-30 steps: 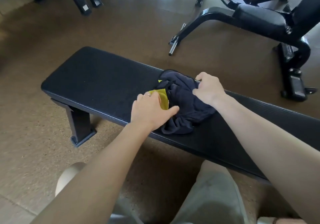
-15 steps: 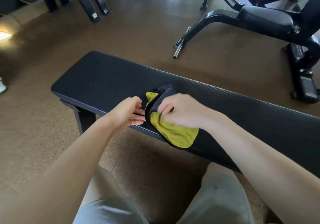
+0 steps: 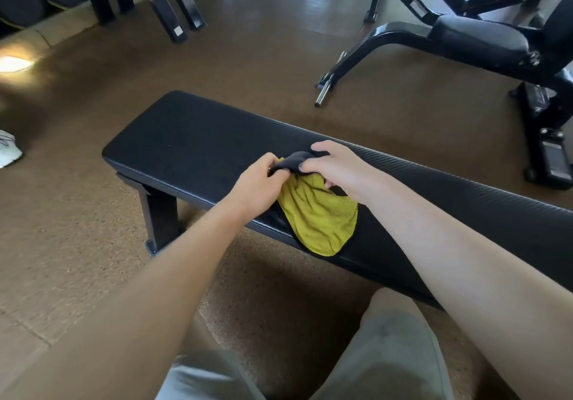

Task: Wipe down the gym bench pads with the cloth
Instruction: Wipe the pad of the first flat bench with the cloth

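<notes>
since half a second ago both hands have drifted a little further along the pad, and more of the cloth's yellow face now hangs toward the near edge; a second ago it lay bunched dark side up under both palms.

left hand [image 3: 259, 182] pinches the dark upper fold of the cloth [image 3: 319, 216] between thumb and curled fingers. right hand [image 3: 336, 168] grips the same fold from the other side, its fingers curled over the dark edge, thumb tucked under by the yellow. the two hands sit close together, almost touching, with the fold bridging them.

held this way, the cloth looks as if it is being turned or refolded to bring a fresh face out, rather than rubbed on the pad; that is my reading, not something shown. no flat palm presses it down.

the cloth lies on the bench pad [image 3: 192, 139], which serves here as the desk, near its front edge. its yellow part spreads below and between the wrists and droops just over the near edge. the pad's left end is well apart from the hands, so wiping seems barely begun there.
</notes>
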Demonstrator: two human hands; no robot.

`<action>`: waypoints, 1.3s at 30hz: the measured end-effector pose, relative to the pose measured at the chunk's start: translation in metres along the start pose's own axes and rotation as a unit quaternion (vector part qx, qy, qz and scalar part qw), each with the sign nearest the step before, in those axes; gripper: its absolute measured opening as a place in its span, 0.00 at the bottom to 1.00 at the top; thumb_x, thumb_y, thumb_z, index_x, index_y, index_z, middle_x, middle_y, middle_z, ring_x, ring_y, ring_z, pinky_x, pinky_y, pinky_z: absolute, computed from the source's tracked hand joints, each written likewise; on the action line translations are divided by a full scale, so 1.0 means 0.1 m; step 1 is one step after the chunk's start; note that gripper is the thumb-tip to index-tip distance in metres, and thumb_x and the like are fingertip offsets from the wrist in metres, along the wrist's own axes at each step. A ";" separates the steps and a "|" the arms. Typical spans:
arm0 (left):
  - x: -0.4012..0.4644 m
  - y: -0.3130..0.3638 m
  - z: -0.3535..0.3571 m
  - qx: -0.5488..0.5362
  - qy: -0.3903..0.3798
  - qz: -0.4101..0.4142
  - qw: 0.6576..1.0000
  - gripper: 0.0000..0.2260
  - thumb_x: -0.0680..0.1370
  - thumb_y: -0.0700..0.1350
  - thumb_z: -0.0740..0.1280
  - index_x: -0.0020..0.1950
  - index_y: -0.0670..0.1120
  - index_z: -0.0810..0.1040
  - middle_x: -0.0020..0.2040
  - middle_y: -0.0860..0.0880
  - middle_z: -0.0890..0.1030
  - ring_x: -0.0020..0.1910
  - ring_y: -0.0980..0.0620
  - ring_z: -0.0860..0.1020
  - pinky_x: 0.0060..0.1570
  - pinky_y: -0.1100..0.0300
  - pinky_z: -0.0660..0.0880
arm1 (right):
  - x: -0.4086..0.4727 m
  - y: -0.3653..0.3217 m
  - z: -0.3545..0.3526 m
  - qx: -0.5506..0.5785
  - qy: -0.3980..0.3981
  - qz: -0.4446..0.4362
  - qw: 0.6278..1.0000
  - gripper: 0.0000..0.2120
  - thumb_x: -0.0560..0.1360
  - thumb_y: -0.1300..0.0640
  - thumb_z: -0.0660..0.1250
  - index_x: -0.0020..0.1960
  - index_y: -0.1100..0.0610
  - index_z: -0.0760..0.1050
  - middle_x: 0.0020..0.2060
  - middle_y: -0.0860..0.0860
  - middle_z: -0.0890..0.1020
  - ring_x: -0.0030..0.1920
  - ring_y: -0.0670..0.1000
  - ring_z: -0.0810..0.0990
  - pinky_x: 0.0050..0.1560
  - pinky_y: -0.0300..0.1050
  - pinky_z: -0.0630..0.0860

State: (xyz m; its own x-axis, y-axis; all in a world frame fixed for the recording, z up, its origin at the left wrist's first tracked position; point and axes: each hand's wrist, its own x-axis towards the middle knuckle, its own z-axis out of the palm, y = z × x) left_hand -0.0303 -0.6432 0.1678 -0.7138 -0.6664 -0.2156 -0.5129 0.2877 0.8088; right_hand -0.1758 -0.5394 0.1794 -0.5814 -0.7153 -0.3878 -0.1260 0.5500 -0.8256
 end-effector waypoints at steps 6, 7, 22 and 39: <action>-0.10 0.29 -0.18 -0.346 -0.030 -0.076 0.935 0.13 0.86 0.54 0.58 0.67 0.52 0.75 0.62 0.51 0.82 0.61 0.53 0.81 0.61 0.52 0.78 | -0.26 -0.08 -0.25 0.207 -0.187 0.018 0.960 0.06 0.80 0.51 0.67 0.47 0.46 0.82 0.56 0.54 0.84 0.60 0.58 0.81 0.70 0.57 0.73; -0.10 0.33 -0.20 -0.335 -0.014 -0.075 0.939 0.13 0.86 0.55 0.59 0.66 0.51 0.76 0.62 0.51 0.82 0.61 0.53 0.81 0.62 0.51 0.77 | -0.28 -0.05 -0.26 0.189 -0.213 0.010 0.958 0.05 0.79 0.51 0.68 0.48 0.46 0.84 0.57 0.52 0.84 0.62 0.58 0.80 0.72 0.58 0.72; -0.08 0.37 -0.55 -0.067 0.044 -0.035 0.996 0.22 0.77 0.45 0.69 0.68 0.56 0.66 0.47 0.47 0.73 0.46 0.49 0.73 0.56 0.48 0.76 | -0.40 -0.12 -0.36 -0.001 -0.029 -0.165 0.986 0.19 0.72 0.63 0.76 0.61 0.49 0.84 0.58 0.45 0.83 0.63 0.48 0.79 0.67 0.52 0.75; 0.01 0.15 -0.44 0.347 0.062 0.307 0.884 0.18 0.73 0.50 0.70 0.62 0.49 0.79 0.65 0.43 0.74 0.64 0.37 0.71 0.61 0.39 0.73 | -0.48 -0.12 -0.40 -0.485 0.130 -0.391 0.772 0.10 0.63 0.57 0.72 0.42 0.59 0.76 0.43 0.58 0.78 0.46 0.62 0.77 0.46 0.53 0.72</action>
State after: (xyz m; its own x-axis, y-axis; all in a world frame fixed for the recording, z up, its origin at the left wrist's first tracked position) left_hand -0.0177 -0.6698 0.2036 -0.9235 -0.2959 0.2441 -0.2469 0.9456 0.2121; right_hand -0.1785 -0.4942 0.2242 -0.1490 -0.9506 0.2723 -0.9887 0.1485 -0.0226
